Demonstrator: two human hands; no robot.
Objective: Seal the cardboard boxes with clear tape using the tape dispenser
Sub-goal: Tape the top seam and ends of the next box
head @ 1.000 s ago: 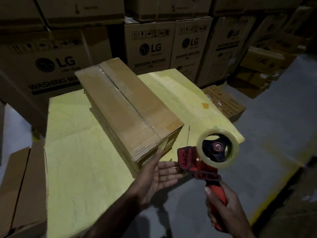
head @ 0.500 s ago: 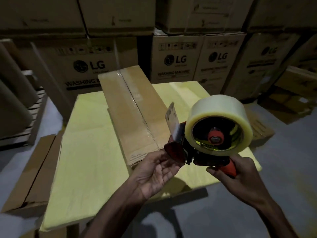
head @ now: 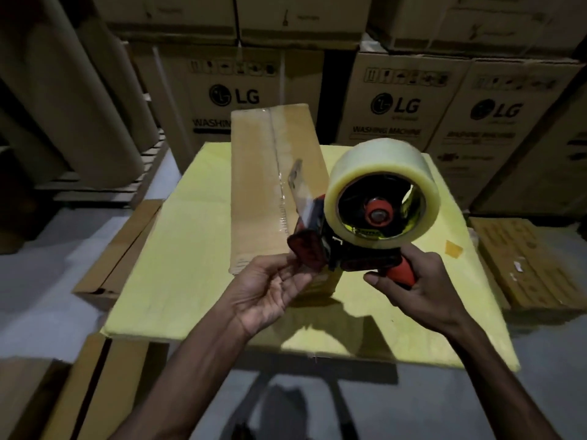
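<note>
Red-black tape dispenser with clear roll [head: 374, 217] now raised before near end of long brown cardboard box [head: 270, 185], lower one second ago. Handle gripped by right hand [head: 409, 287]. Fingers of left hand [head: 270, 290] curl at tape end, pinch unclear. Probably freeing tape.

I count one box [head: 254, 173] on the table [head: 178, 249], one tape dispenser [head: 355, 252], one tape roll [head: 378, 166], two hands, left hand [head: 270, 290] and right hand [head: 409, 281], and three LG cartons [head: 235, 96].
</note>
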